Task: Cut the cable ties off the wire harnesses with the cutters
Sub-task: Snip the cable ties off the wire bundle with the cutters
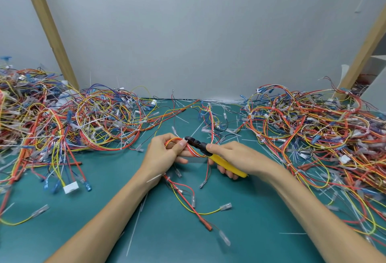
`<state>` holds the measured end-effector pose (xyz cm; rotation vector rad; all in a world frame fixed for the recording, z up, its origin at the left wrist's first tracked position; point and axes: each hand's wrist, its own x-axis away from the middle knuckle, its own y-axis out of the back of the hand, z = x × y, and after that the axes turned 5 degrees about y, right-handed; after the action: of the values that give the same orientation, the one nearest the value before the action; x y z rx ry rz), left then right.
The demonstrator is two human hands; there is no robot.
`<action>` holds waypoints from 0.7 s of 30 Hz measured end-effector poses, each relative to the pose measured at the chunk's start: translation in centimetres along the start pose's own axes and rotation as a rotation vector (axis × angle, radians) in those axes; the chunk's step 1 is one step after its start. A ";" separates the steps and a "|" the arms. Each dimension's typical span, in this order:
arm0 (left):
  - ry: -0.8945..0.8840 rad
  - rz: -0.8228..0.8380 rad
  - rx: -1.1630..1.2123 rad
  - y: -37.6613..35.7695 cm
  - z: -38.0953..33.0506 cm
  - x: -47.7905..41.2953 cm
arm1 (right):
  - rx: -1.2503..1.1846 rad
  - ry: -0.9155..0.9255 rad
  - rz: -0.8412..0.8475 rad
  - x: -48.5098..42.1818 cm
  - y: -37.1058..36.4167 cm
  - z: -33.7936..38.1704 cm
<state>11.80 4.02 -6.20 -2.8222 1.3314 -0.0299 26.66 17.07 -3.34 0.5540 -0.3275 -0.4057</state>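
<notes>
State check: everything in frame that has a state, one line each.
left hand: grips held harness
right hand: grips cutters
cutters: tips at cable tie, jaw opening unclear
cable tie: on held harness, cut or not unclear
loose ties: lying on mat
left pile: tangled
right pile: tangled

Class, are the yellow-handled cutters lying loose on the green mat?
No, the right hand grips the cutters, their head at the harness in the left hand.

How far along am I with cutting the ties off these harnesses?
Some done: cut ties litter the mat. In hand: your left hand grips one harness, your right hand holds the cutters with the tip at its cable tie. Remaining: the left pile and right pile both show white ties.
</notes>
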 end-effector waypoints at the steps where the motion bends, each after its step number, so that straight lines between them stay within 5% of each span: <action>1: 0.001 0.000 -0.003 0.0 0.0 0.0 | -0.004 -0.001 0.010 0.0 0.0 0.0; 11: 0.006 0.010 -0.028 -0.2 -0.1 0.1 | -0.047 -0.074 0.102 0.1 0.3 0.8; 21: 0.007 0.009 -0.036 -0.3 -0.1 0.0 | 0.074 -0.006 -0.085 0.1 -0.8 0.1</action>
<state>12.09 4.20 -6.07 -2.8482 1.3598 -0.0165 26.41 16.34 -3.67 0.6410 -0.3268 -0.4784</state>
